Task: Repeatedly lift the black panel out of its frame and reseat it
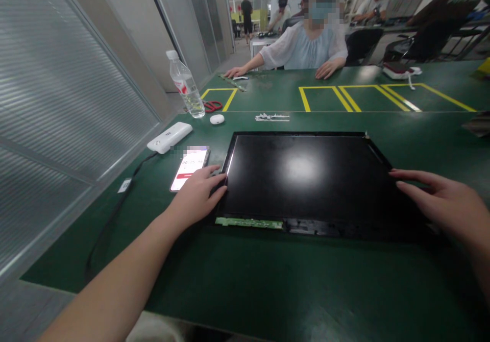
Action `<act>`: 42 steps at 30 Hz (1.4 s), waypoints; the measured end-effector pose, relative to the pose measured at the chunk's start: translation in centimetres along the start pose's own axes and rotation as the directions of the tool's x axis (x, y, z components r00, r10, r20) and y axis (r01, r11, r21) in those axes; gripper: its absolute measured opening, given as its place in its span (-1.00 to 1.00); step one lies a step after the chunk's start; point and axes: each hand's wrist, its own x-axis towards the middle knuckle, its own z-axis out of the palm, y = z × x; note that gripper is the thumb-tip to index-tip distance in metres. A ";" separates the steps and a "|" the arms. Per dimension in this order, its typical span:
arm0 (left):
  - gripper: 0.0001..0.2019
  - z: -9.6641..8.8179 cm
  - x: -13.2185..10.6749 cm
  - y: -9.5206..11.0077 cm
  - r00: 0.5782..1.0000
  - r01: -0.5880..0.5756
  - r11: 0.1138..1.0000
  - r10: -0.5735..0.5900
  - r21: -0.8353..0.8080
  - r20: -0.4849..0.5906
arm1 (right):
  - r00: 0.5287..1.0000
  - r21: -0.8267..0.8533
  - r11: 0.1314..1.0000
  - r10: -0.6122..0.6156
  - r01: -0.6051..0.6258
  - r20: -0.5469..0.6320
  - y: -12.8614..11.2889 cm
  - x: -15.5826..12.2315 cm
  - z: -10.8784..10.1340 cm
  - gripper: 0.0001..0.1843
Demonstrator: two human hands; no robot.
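Note:
A black flat screen panel lies on the green table, with a thin green circuit strip along its near edge. My left hand rests at the panel's left edge, fingers bent against the side of the frame. My right hand lies at the panel's right edge with its fingers stretched flat, holding nothing. Just left of my left hand lies a phone with a lit screen.
A white power bank with a black cable, a water bottle, red scissors, a small white case and a strip of small white parts sit beyond the panel. A person sits across the table by yellow floor-tape boxes.

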 end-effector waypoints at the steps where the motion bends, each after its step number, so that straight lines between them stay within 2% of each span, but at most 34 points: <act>1: -0.50 0.0 0.0 0.1 1.000 0.002 1.000 -0.002 0.004 0.007 | 1.000 -0.005 1.000 0.000 0.000 -0.006 0.0 0.0 0.0 -0.19; 4: -0.47 0.1 0.0 0.3 0.999 0.002 1.000 -0.002 0.000 0.040 | 1.000 -0.010 1.000 0.012 -0.012 0.008 0.0 0.1 0.0 -0.19; 7: -0.45 0.2 0.1 0.2 0.998 0.004 0.999 -0.001 -0.043 0.056 | 0.999 -0.048 0.998 -0.027 0.029 0.036 0.2 0.3 0.1 -0.22; 11: -0.45 0.3 0.2 0.1 0.998 0.003 0.996 0.004 -0.090 0.069 | 0.995 -0.080 0.992 -0.098 0.100 0.025 0.7 0.8 0.2 -0.35; 16: -0.44 0.3 0.2 0.3 0.996 -0.010 0.998 0.016 -0.063 0.091 | 0.988 -0.076 0.986 -0.153 0.151 -0.017 1.2 1.3 0.5 -0.43; 23: -0.43 0.1 0.1 0.2 0.992 0.015 1.000 -0.012 -0.028 0.127 | 0.989 -0.047 0.989 -0.144 0.142 -0.024 1.2 1.1 0.5 -0.45; 29: -0.44 0.2 0.1 0.4 0.993 0.047 0.996 -0.039 -0.074 0.108 | 0.996 -0.019 0.996 -0.084 0.084 0.012 0.9 0.6 0.4 -0.32; 32: -0.45 0.1 0.2 0.7 0.995 0.083 0.987 -0.074 -0.136 0.070 | 0.999 -0.015 0.999 -0.041 0.041 -0.008 0.9 0.5 0.2 -0.27; 37: -0.40 -0.2 0.0 1.0 0.987 0.158 0.948 -0.150 -0.277 0.051 | 0.998 0.000 1.000 0.005 -0.005 -0.063 0.7 0.8 -0.1 -0.33; 42: -0.41 -0.1 -0.1 0.7 0.981 0.175 0.844 -0.196 -0.506 0.013 | 0.998 -0.027 0.998 -0.056 0.056 -0.035 0.8 0.8 -0.1 -0.40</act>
